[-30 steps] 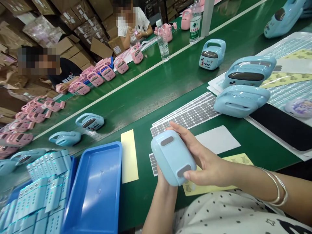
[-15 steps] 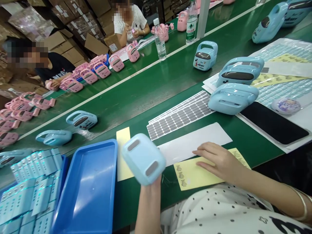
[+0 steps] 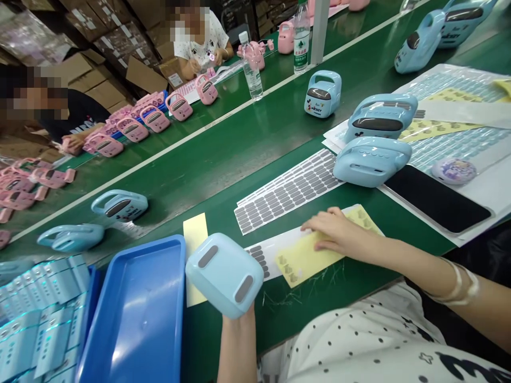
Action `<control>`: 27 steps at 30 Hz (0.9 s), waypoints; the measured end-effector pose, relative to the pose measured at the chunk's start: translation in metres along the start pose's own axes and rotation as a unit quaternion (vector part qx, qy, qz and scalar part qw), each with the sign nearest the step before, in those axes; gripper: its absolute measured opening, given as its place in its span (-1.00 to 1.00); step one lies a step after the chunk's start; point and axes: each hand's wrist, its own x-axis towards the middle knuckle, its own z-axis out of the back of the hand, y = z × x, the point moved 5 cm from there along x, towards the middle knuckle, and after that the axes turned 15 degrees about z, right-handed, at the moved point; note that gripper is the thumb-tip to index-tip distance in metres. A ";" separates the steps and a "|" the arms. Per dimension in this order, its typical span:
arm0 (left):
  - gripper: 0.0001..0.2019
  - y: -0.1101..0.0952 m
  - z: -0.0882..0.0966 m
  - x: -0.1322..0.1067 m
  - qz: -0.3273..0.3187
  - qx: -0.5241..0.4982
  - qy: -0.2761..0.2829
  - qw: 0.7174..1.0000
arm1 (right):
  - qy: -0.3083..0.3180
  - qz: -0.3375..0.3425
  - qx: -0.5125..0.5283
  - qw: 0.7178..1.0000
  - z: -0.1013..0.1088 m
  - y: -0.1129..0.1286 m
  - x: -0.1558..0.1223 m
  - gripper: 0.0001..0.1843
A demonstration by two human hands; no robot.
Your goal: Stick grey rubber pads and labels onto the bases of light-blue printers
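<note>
My left hand (image 3: 236, 329) is almost wholly hidden behind a light blue handheld device (image 3: 223, 274), which it grips from below, just right of the blue tray. The device's underside faces me and carries two grey oval pads. My right hand (image 3: 337, 236) lies flat, fingers stretched out, on a yellow sticker sheet (image 3: 303, 258). That sheet partly covers a white backing sheet (image 3: 263, 250) with a few grey pads on it. A fuller sheet of grey pads (image 3: 287, 191) lies just beyond.
A blue tray (image 3: 136, 314) and stacked small boxes (image 3: 35, 314) are at the left. Two blue devices (image 3: 373, 159), a black phone (image 3: 437, 197) and a round badge (image 3: 453, 170) are at the right. Blue devices sit on the green belt (image 3: 223, 154); two people handle pink devices (image 3: 131, 127) beyond it.
My right hand let go of the blue device, dropped onto the yellow sheet and slid it up over the white sheet. My left hand carried the device left toward the tray.
</note>
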 end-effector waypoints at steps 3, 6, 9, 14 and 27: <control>-0.83 0.017 -0.019 0.009 0.021 -0.018 0.006 1.000 | -0.072 0.038 -0.030 0.996 -0.001 0.006 0.018 -0.69; -0.79 0.040 -0.039 0.019 0.081 -0.022 0.023 0.996 | -0.100 0.067 0.004 0.993 -0.024 0.026 0.016 -0.86; -0.69 0.060 -0.052 0.023 0.133 -0.023 0.041 0.990 | -0.108 0.049 0.028 0.992 -0.044 0.039 0.007 -0.80; -0.68 0.064 -0.058 0.021 0.156 -0.071 0.075 0.982 | -0.096 0.011 0.030 0.995 -0.052 0.045 0.005 -0.81; -0.41 0.063 -0.061 0.022 0.146 -0.021 0.066 0.987 | -0.069 -0.062 0.097 0.991 -0.052 0.046 0.006 -0.81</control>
